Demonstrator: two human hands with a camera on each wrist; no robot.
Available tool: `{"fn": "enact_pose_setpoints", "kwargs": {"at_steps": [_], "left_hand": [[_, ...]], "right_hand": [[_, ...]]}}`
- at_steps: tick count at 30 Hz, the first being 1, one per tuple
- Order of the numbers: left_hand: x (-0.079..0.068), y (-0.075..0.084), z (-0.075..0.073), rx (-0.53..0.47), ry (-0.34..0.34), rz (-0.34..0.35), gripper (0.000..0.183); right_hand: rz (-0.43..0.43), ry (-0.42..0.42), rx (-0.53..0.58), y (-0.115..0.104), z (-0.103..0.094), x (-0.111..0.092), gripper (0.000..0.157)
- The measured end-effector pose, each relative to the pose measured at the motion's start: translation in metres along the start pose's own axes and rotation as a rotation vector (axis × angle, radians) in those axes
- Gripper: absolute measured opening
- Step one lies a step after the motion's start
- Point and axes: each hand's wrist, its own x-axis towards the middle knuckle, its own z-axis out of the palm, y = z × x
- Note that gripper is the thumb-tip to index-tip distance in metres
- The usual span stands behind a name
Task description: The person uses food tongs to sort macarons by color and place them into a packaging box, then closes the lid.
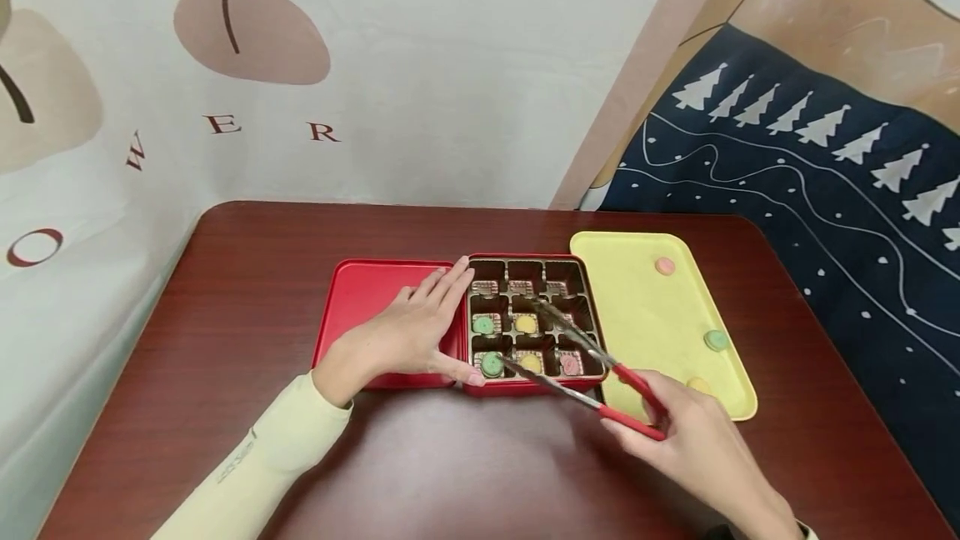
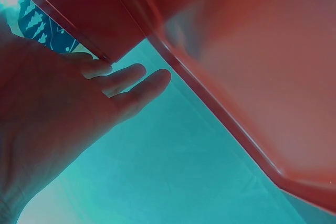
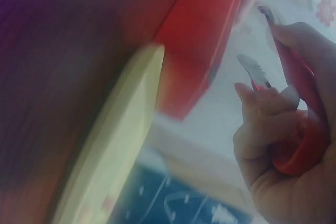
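Note:
My right hand (image 1: 693, 432) grips red-handled tongs (image 1: 632, 386), also seen in the right wrist view with the red handles (image 3: 302, 145) inside the curled fingers. The metal arms are spread apart over a red box (image 1: 525, 388), with nothing pinched between the tips. Its dark insert has small compartments. One tip is beside a green round piece (image 1: 491, 365) at the front left; the other reaches over the middle row. Other compartments hold another green piece (image 1: 483, 324), yellow pieces (image 1: 527, 323) and a pink piece (image 1: 570, 364). My left hand (image 1: 408, 332) rests along the box's left edge, fingers straight.
A red lid (image 1: 360, 298) lies left of the box, partly under my left arm. On the right, a yellow tray (image 1: 645, 298) holds a pink piece (image 1: 665, 266), a green piece (image 1: 716, 340) and a yellow piece (image 1: 699, 386). All stand on a brown table (image 1: 247, 290).

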Motion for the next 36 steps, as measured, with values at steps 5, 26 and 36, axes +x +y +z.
{"fn": "enact_pose_setpoints", "kwargs": {"at_steps": [5,26,36], "left_hand": [[0.002,0.000,0.000,0.002,-0.006,0.000,0.144],[0.004,-0.005,0.004,-0.002,0.025,0.024,0.145],[0.004,-0.004,0.001,-0.024,0.013,0.022,0.145]], "right_hand": [[0.116,0.074,-0.090,0.029,-0.021,-0.017,0.051],[0.524,-0.278,-0.206,0.105,-0.077,-0.080,0.072],[0.613,-0.410,-0.175,0.104,-0.074,-0.087,0.074]]}}
